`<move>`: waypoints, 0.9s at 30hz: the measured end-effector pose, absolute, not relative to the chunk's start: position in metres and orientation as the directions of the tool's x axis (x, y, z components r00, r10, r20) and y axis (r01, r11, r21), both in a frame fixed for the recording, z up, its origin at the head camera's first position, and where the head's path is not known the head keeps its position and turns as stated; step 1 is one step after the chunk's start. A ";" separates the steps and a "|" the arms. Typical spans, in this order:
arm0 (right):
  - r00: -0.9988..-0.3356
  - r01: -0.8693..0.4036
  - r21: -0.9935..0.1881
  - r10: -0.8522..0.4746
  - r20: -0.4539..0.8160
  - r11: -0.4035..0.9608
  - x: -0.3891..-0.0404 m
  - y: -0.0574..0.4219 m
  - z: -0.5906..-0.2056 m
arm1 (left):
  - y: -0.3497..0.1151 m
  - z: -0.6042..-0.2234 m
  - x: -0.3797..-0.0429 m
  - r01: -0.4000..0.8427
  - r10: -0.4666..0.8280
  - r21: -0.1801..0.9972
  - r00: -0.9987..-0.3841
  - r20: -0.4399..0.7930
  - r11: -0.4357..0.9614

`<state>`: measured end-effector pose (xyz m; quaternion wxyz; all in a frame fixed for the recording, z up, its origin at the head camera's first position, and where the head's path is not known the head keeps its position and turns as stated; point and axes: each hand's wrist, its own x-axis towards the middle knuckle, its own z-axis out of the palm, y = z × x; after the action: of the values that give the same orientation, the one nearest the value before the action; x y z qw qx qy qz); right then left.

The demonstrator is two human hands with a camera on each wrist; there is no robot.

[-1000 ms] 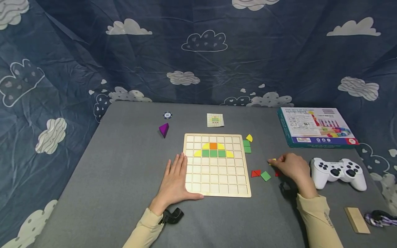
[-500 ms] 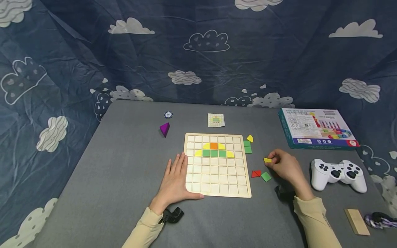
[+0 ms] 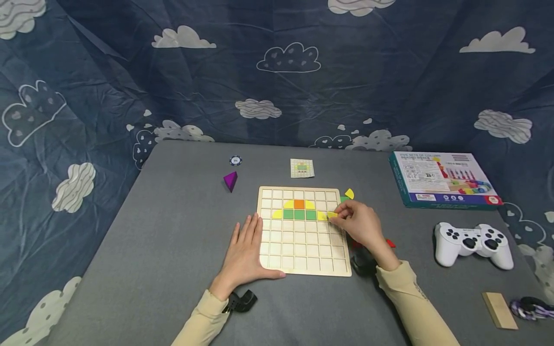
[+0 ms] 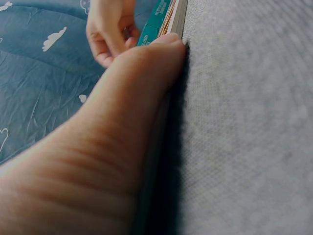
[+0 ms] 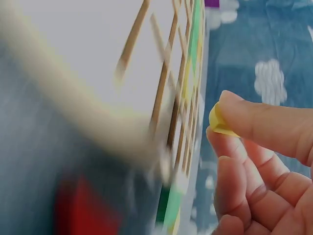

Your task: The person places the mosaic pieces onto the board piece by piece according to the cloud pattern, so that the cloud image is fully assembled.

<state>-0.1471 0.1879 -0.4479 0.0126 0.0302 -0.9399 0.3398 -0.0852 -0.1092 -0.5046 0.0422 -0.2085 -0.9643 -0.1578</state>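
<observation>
A wooden grid board (image 3: 305, 252) lies flat on the grey table, with yellow, green and orange tiles set in its upper rows. My left hand (image 3: 242, 250) rests along the board's left edge, fingers straight, thumb at the near left corner. Over the board's right edge, my right hand (image 3: 360, 223) pinches a yellow tile (image 5: 220, 122) between thumb and fingertips; in the right wrist view its edge looks rounded. The orange tile (image 3: 299, 204) sits above a row of green tiles (image 3: 299, 215). Red pieces (image 3: 390, 243) on the table are partly hidden by the right hand and wrist.
A patterned card (image 3: 302, 168) lies beyond the board, with a loose yellow tile (image 3: 349, 193) off its upper right. A purple pyramid (image 3: 231, 181) and a chip (image 3: 235, 160) lie far left. On the right are a box (image 3: 446, 178), a game controller (image 3: 473, 242) and a wooden block (image 3: 499, 310).
My right hand has picked up the yellow tile from the table on the right and carried it left to the board's right edge. My left hand has stayed in place.
</observation>
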 end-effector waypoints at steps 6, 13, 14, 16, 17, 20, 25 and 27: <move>-0.988 -0.120 -0.710 -0.157 0.014 0.694 -0.153 0.150 -0.449 | -0.109 -0.504 -0.085 0.399 0.378 0.280 -0.917 0.126 0.873; -0.976 -0.146 -0.734 -0.216 -0.001 0.664 -0.159 0.113 -0.452 | -0.109 -0.505 -0.084 0.402 0.378 0.276 -0.915 0.139 0.873; -0.974 -0.153 -0.736 -0.226 0.000 0.659 -0.159 0.109 -0.452 | -0.109 -0.505 -0.084 0.401 0.376 0.274 -0.916 0.140 0.874; -0.972 -0.159 -0.741 -0.236 0.001 0.652 -0.160 0.102 -0.453 | -0.108 -0.505 -0.084 0.398 0.375 0.270 -0.917 0.137 0.876; -0.971 -0.161 -0.741 -0.240 0.000 0.652 -0.160 0.098 -0.453 | -0.108 -0.505 -0.084 0.400 0.376 0.273 -0.916 0.139 0.875; -0.970 -0.160 -0.736 -0.244 -0.006 0.657 -0.160 0.090 -0.455 | -0.108 -0.505 -0.084 0.403 0.380 0.275 -0.915 0.135 0.873; -0.970 -0.147 -0.715 -0.242 -0.032 0.683 -0.160 0.080 -0.456 | -0.108 -0.504 -0.084 0.401 0.382 0.273 -0.916 0.122 0.874; -0.969 -0.144 -0.708 -0.245 -0.041 0.691 -0.160 0.077 -0.456 | -0.108 -0.503 -0.084 0.401 0.382 0.271 -0.916 0.122 0.875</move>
<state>-0.1596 0.0770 -0.4560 -0.0662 0.1060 -0.9172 0.3783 -0.0839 -0.1082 -0.5033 0.0324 -0.2025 -0.9677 -0.1467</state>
